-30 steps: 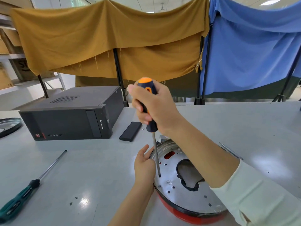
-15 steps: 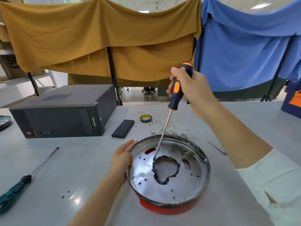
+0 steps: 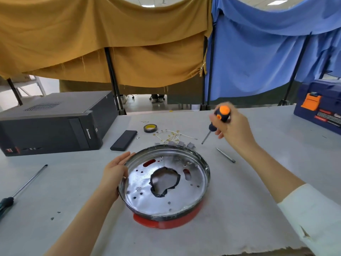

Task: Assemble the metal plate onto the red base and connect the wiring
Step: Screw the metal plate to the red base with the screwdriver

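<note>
At the far left edge of the tabletop [image 3: 239,209] lies a long screwdriver with a green handle [image 3: 22,189], its shaft pointing up and to the right. Behind it a dark computer case [image 3: 55,124] lies on its side, and a flat black block [image 3: 124,138] rests just beside the case's right end.

The left hand [image 3: 115,173] lies with straight, relaxed fingers against the left outer rim of the metal plate [image 3: 164,182]; its grip is wide, curled around nothing. The plate is a shiny round dish with small holes and a ragged black-edged opening in the middle, and it sits on the red base [image 3: 166,221], which shows only as a red band under the plate's near edge. Red also shows through two slots in the plate.

Behind the plate sit a roll of tape [image 3: 150,128] and a loose tangle of pale wires [image 3: 172,136]. A thin metal rod [image 3: 225,155] lies to the plate's right.

The right hand [image 3: 233,126] hangs above the tabletop, well apart from the plate, its grip wrapped tightly around an orange and black screwdriver [image 3: 219,119] whose tip points down and to the left. A blue toolbox [image 3: 321,106] stands at the far right.
</note>
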